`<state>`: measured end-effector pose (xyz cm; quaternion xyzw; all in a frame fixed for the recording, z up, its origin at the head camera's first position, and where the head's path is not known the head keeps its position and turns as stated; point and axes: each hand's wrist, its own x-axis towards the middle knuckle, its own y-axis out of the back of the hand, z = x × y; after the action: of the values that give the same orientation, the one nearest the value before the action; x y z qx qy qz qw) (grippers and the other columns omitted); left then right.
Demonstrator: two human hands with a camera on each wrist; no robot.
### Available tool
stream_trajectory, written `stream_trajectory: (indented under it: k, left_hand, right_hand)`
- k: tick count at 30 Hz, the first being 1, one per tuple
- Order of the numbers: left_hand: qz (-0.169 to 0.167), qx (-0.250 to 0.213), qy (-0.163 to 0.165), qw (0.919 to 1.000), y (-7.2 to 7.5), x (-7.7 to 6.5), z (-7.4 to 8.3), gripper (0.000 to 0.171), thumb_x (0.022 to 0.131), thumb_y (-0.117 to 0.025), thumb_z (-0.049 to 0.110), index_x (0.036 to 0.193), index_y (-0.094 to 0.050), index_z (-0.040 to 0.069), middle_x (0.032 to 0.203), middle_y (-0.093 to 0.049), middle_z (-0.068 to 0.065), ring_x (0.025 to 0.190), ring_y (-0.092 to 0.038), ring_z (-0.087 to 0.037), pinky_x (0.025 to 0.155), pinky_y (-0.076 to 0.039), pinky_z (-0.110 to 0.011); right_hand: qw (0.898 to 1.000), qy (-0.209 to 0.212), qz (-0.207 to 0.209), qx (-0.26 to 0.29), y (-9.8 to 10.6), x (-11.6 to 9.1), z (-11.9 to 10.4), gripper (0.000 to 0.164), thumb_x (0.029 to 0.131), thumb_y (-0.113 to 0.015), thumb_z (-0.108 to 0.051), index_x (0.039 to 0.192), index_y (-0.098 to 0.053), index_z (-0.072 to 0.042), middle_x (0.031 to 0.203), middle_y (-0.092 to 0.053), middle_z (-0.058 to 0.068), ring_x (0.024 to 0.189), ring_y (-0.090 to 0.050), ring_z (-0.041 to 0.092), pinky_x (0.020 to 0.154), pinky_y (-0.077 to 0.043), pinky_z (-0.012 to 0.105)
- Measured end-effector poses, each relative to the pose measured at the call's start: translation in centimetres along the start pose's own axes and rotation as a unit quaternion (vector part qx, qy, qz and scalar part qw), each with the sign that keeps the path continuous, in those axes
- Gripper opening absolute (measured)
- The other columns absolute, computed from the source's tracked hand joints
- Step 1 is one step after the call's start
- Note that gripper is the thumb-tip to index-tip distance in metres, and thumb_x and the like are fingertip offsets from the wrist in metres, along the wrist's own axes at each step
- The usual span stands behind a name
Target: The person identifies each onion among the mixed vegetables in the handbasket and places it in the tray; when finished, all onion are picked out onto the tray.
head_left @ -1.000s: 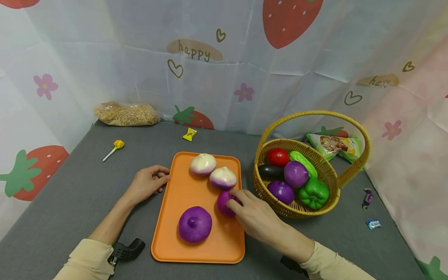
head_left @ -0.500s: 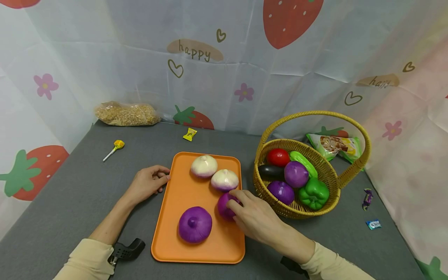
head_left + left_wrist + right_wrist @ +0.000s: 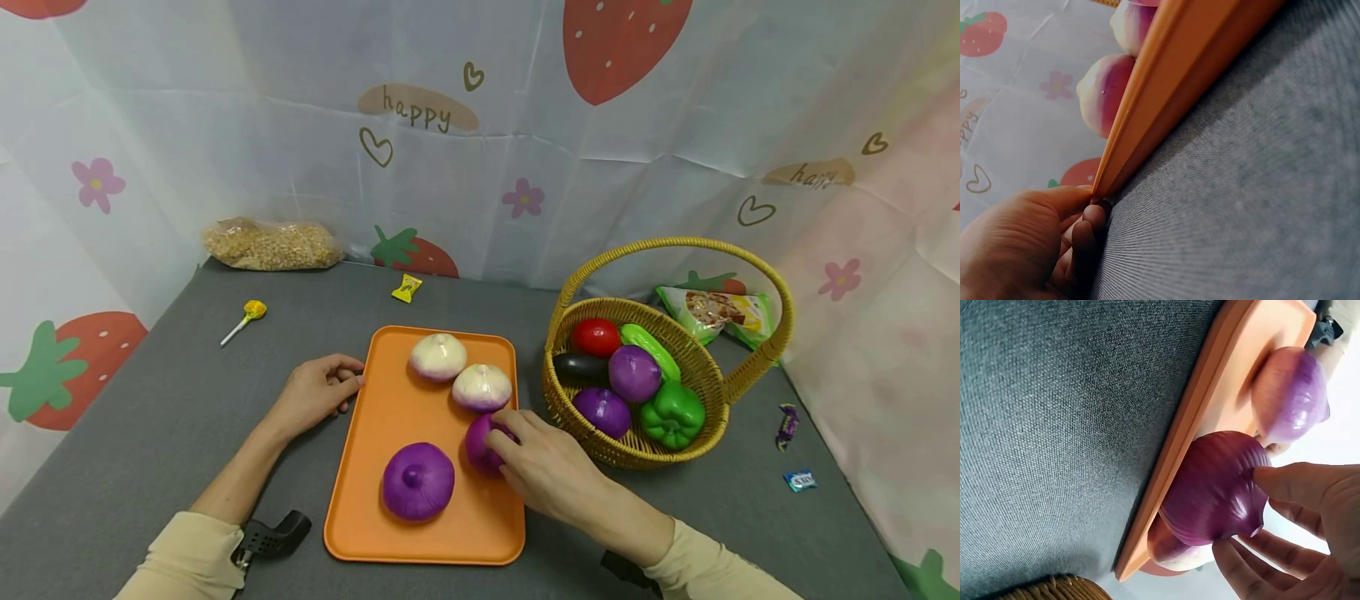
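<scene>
White strawberry-printed sheet [image 3: 300, 175]: hangs at the back.
Grey fabric-covered table [image 3: 600, 550]: stands before it.
Tall-handled yellow woven basket [image 3: 607, 452]: on the table's right half, holding glossy vegetables [image 3: 634, 373].
Orange rectangular plastic tray [image 3: 363, 525]: lies left of the basket.
Right hand [image 3: 546, 467]: thumb and fingertips pinch a glossy round purple onion [image 3: 478, 446] at the tray's right side.
Left hand [image 3: 318, 392]: thumb and curled fingers pinch the tray's left rim.
Wide purple onion [image 3: 417, 483]: on the tray's front part, apart from the pinched one.
Two white-topped purple onions [image 3: 438, 357]: toward the tray's back, the nearer just beside the pinched one.
Yellow-headed lollipop [image 3: 256, 309]: beyond the left hand.
</scene>
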<state>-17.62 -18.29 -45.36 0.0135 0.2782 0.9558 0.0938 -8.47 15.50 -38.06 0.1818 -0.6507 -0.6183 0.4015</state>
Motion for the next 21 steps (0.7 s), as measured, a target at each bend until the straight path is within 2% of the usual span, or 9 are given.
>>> stream_trajectory:
  k: [4,9,14,19,21]
  left_hand:
    - [0.0,0.0,0.002,1.0,0.0,-0.1,0.1,0.03,0.096,-0.063,0.024,0.12,-0.063,0.005,0.087,-0.068,-0.009,0.059,-0.06,-0.013,0.054,-0.051,-0.027]
    - [0.0,-0.001,0.0,1.0,-0.1,-0.1,0.1,0.03,0.096,-0.063,0.024,0.119,-0.063,0.005,0.087,-0.068,-0.009,0.059,-0.06,-0.013,0.054,-0.051,-0.027]
    - [0.002,0.003,-0.003,1.0,-0.1,0.0,0.0,0.029,0.096,-0.063,0.024,0.119,-0.063,0.005,0.088,-0.069,-0.009,0.059,-0.06,-0.012,0.054,-0.051,-0.027]
    - [-0.001,0.002,-0.001,1.0,0.0,0.0,0.0,0.029,0.096,-0.063,0.024,0.119,-0.063,0.005,0.09,-0.069,-0.009,0.06,-0.06,-0.012,0.055,-0.052,-0.027]
    - [0.0,0.001,0.0,1.0,0.0,0.0,0.0,0.029,0.096,-0.063,0.023,0.119,-0.063,0.005,0.09,-0.069,-0.009,0.06,-0.06,-0.012,0.055,-0.052,-0.027]
  right_hand:
    - [1.0,-0.002,0.002,0.002,0.4,0.0,0.1,0.026,0.08,-0.078,-0.018,0.103,-0.065,-0.017,0.113,-0.064,0.004,0.102,-0.063,0.019,0.078,-0.059,0.03]
    - [0.999,-0.009,0.033,0.004,2.1,0.2,1.0,0.027,0.079,-0.078,-0.02,0.102,-0.065,-0.016,0.11,-0.065,0.005,0.097,-0.064,0.02,0.075,-0.059,0.03]
    - [0.996,-0.038,0.08,-0.006,4.7,0.3,3.3,0.023,0.079,-0.077,-0.016,0.099,-0.066,-0.013,0.105,-0.065,0.004,0.094,-0.064,0.02,0.074,-0.058,0.032]
    - [0.993,-0.087,0.083,-0.012,6.8,0.4,5.9,0.019,0.082,-0.075,-0.016,0.097,-0.066,-0.01,0.097,-0.067,0.005,0.089,-0.064,0.022,0.074,-0.056,0.036]
    - [0.991,-0.101,0.084,-0.017,7.3,0.5,7.0,0.017,0.082,-0.075,-0.015,0.096,-0.067,-0.009,0.095,-0.067,0.005,0.085,-0.063,0.022,0.069,-0.055,0.036]
